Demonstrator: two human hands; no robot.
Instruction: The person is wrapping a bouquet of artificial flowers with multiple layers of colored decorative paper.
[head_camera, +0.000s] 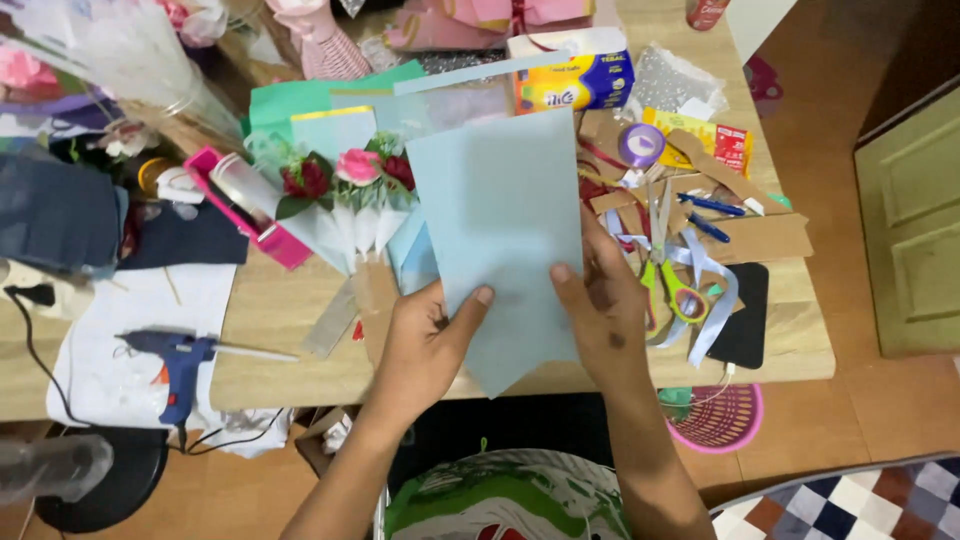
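I hold a light blue sheet of paper (500, 220) upright over the wooden table (290, 350), both hands at its lower end. My left hand (420, 345) grips the bottom left edge, thumb on the front. My right hand (600, 305) grips the bottom right edge, thumb on the paper too. The sheet's lower corner comes to a point between my hands. Behind the sheet lies a small bouquet of red and pink artificial roses (345, 175) with white wrapping.
A blue glue gun (175, 360) rests on white paper at left. Green-handled scissors (670, 270), ribbon, cardboard scraps, blue pens and a black phone (748, 315) crowd the right. A tissue box (570, 70), purple tape roll (640, 143) and pink basket (715, 415) are nearby.
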